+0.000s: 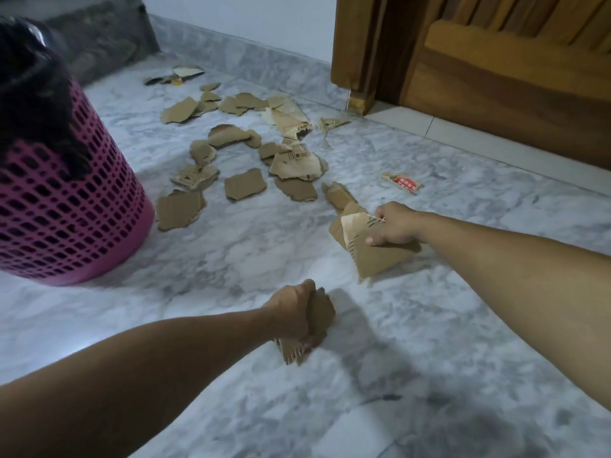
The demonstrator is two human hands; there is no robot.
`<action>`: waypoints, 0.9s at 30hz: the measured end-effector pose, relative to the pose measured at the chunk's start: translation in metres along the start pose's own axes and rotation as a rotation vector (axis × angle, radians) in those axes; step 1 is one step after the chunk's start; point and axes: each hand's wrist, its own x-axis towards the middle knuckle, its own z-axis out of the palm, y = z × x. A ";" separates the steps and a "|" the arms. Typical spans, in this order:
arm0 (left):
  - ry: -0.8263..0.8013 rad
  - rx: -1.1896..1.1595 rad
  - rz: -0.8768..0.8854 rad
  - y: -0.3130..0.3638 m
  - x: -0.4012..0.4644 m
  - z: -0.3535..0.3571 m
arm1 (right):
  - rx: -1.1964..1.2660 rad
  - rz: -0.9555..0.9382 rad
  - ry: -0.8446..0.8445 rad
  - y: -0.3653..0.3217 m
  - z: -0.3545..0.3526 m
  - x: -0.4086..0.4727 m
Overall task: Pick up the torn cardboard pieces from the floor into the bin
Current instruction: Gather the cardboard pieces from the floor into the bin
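Several torn brown cardboard pieces (246, 188) lie scattered on the grey marble floor (231, 252), beyond my hands. My left hand (294, 312) grips a bunch of cardboard pieces (317, 320) low over the floor in the middle. My right hand (395, 224) grips a large torn cardboard piece (370, 256) with dark print on it, just to the right of the scatter. The pink perforated bin (69, 206) stands at the left, lined with a black bag (29, 94) that hangs over its rim.
A wooden door and frame (496, 77) fill the upper right. A small red and white wrapper (403, 182) lies on the floor near the door. A dark stone step (99, 38) rises at the back left, with a white wall behind it.
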 end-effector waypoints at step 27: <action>0.465 -0.229 -0.441 -0.226 -0.176 -0.457 | 0.448 -0.397 0.092 -0.493 -0.161 -0.037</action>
